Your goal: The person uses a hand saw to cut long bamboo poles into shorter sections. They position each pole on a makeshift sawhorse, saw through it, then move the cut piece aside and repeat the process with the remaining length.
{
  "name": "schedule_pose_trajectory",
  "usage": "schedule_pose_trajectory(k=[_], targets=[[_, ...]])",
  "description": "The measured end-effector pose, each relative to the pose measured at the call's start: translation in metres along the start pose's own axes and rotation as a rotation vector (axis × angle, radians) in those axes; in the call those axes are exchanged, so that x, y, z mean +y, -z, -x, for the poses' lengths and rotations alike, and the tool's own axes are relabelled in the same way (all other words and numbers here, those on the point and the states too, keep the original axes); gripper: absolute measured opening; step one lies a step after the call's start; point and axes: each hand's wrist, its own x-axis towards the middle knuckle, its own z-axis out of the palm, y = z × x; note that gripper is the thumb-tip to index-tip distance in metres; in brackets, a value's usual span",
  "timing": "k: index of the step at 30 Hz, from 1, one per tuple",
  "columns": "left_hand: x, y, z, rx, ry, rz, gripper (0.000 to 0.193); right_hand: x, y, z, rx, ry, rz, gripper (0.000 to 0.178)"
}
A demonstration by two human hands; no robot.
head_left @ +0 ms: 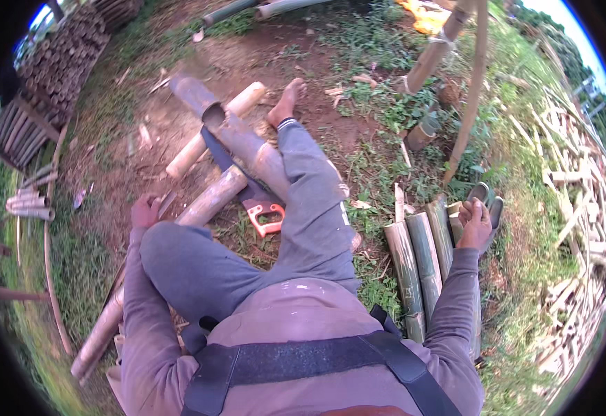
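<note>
My left hand (144, 211) is beside my bent left knee, its fingers closed on a thin greyish blade-like piece (167, 202). Out to the right, my right hand (475, 223) has its fingers curled together above a row of cut green bamboo tubes (424, 243); anything inside them is too small to make out. A handsaw (267, 216) with an orange handle lies between my legs, its dark blade passing under a bamboo pole. That thick brownish pole (247, 142), notched in its upper part, crosses a paler bamboo piece (190, 156). Another bamboo length (212, 196) lies near my left knee.
Stacked bamboo (63, 55) stands at the far left. A heap of split bamboo strips (584, 201) covers the right side. Upright poles (473, 90) rise at the upper right, near an orange flame-like patch (425, 15). My bare foot (287, 102) rests on the dirt.
</note>
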Motion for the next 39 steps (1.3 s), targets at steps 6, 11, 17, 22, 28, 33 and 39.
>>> schedule_pose_trajectory(k=[6, 11, 17, 22, 28, 33, 39], targets=[[-0.012, -0.005, 0.103, 0.42, 0.633, 0.388, 0.041, 0.058, -0.272, 0.166, -0.884, 0.655, 0.496, 0.036], [-0.049, -0.062, 0.167, 0.954, 1.123, 0.668, 0.062, 0.081, -0.414, 0.245, -1.259, 0.495, 0.466, 0.047], [-0.058, -0.042, 0.156, 1.225, 1.568, 0.885, 0.113, 0.223, -0.506, 0.233, -1.223, 0.171, 0.44, 0.078], [-0.148, -0.055, 0.191, 1.339, 1.268, 1.406, 0.108, 0.196, -0.531, 0.261, -1.307, -0.215, 0.518, 0.061], [-0.128, -0.025, 0.191, 1.548, 0.849, 1.72, 0.084, 0.085, -0.512, 0.291, -1.178, -0.078, 0.347, 0.071], [-0.057, -0.001, 0.144, 1.482, 0.77, 1.782, 0.07, 0.055, -0.57, 0.21, -1.105, -0.052, 0.195, 0.069], [0.051, 0.062, 0.146, 1.506, 0.618, 1.799, 0.068, -0.024, -0.599, 0.172, -1.19, -0.117, 0.018, 0.059]])
